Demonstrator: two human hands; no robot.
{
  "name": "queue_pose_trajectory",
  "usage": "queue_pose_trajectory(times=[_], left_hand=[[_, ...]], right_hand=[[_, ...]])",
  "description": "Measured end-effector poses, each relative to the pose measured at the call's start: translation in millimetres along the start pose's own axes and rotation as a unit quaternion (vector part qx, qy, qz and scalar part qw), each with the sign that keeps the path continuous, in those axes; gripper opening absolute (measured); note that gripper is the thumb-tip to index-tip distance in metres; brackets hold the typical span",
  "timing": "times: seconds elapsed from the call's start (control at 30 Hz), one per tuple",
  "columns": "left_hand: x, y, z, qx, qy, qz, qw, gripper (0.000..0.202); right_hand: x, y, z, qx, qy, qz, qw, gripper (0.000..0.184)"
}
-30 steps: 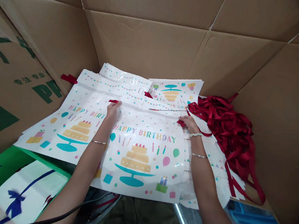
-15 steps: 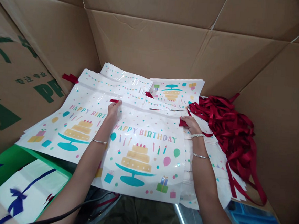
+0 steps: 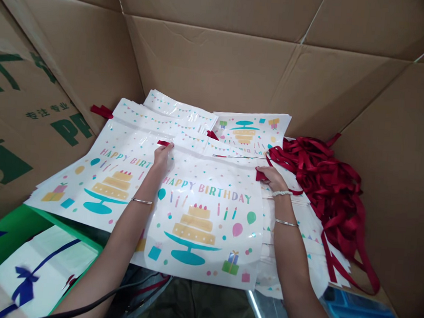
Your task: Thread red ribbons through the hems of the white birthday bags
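A white printed birthday bag (image 3: pixel 203 178) lies flat in front of me, with a yellow cake on a teal stand drawn on it. At its upper left corner, my left hand (image 3: pixel 163 154) is closed on a short end of red ribbon (image 3: pixel 163 143). My right hand (image 3: pixel 272 177) pinches a folded bit of the same red ribbon at the upper right edge. A thin wire needle (image 3: pixel 234 157) lies across the bag's top band, its right end close to a red ribbon strand. Fingertips of both hands are partly hidden.
Another stack of birthday bags (image 3: pixel 112 158) lies at left, with more bags (image 3: pixel 251 132) behind. A tangled heap of red ribbon (image 3: pixel 327 187) rests at right. Tall cardboard walls (image 3: pixel 212 66) enclose the back and sides. White items with a blue bow (image 3: pixel 26 281) sit lower left; a black cable (image 3: pixel 86 306) crosses below.
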State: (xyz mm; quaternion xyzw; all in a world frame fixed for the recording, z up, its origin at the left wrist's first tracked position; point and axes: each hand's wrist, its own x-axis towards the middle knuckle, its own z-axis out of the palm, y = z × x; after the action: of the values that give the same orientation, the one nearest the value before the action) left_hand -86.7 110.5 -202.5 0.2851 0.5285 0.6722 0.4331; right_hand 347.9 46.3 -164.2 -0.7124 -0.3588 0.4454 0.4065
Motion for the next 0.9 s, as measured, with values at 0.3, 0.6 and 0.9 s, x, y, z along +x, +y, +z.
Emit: queue_pose_trajectory(times=[0.3,0.6,0.9], left_hand=[[4,-3,-1.2,-0.005,0.003,0.007,1.0,0.04],[8,-6,-0.4,-0.016,0.005,0.005,1.0,0.041],[5,-2,0.1,-0.013,0.0,0.002,1.0,0.041]], right_hand=[[3,10,1,0.014,0.024,-0.062,0.998,0.026],[18,19,-1,-0.035,0.073,-0.123,0.989,0.02],[26,24,-6,-0.031,0.023,-0.078,0.996,0.015]])
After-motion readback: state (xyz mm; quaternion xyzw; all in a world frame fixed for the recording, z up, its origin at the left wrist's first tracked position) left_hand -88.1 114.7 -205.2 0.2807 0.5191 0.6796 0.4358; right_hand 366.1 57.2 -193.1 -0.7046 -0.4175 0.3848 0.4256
